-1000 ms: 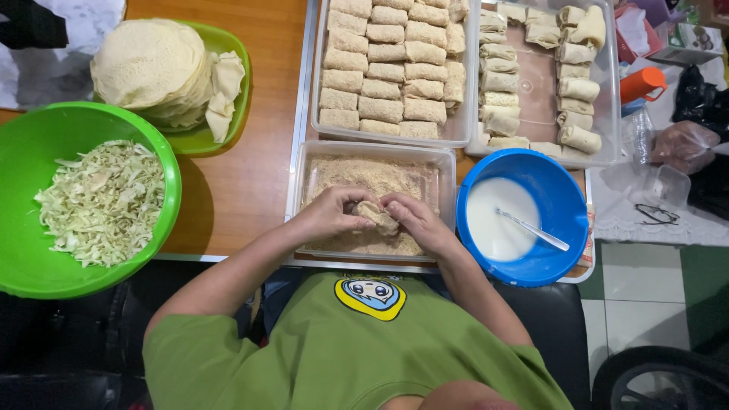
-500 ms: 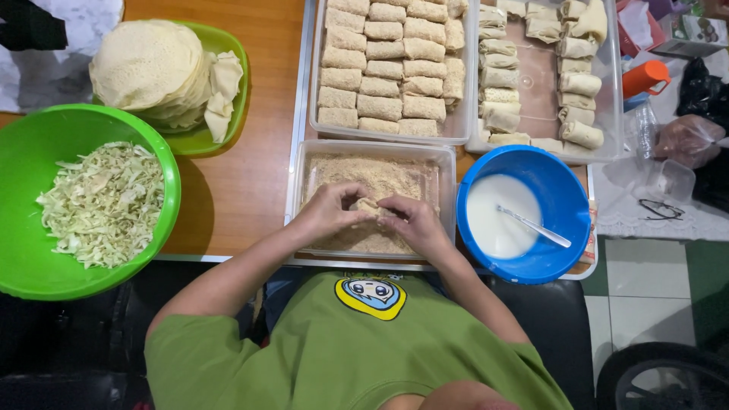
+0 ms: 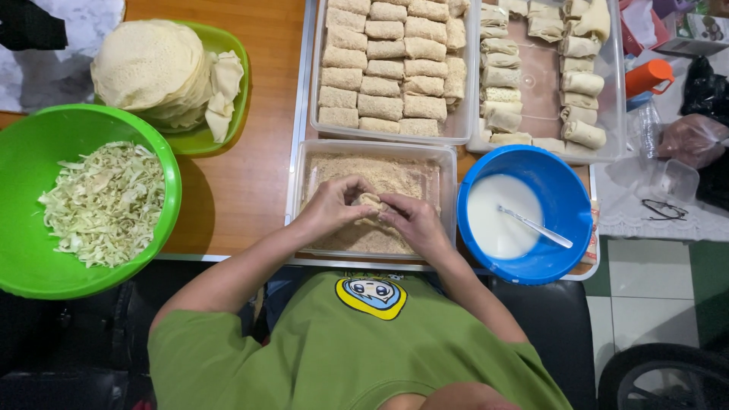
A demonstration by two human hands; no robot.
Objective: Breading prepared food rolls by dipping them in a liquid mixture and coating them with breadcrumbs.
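Both my hands are in a clear tray of breadcrumbs (image 3: pixel 372 147) at the table's near edge. My left hand (image 3: pixel 332 206) and my right hand (image 3: pixel 412 222) close together around one pale crumb-dusted roll (image 3: pixel 370 200), held just above the crumbs. My fingers hide most of the roll. To the right, a blue bowl (image 3: pixel 566 191) holds white batter and a metal spoon (image 3: pixel 536 226).
Behind the crumb tray stands a clear tray (image 3: pixel 313 76) of crumbed rolls in rows. Right of it is a tray (image 3: pixel 541 83) of uncoated rolls. At left sit a green bowl (image 3: pixel 30 152) of shredded cabbage and a green plate (image 3: pixel 231 38) with stacked wrappers.
My hands and the roll have shifted a little farther from me within the crumb tray, and my fingers have closed tighter around it.
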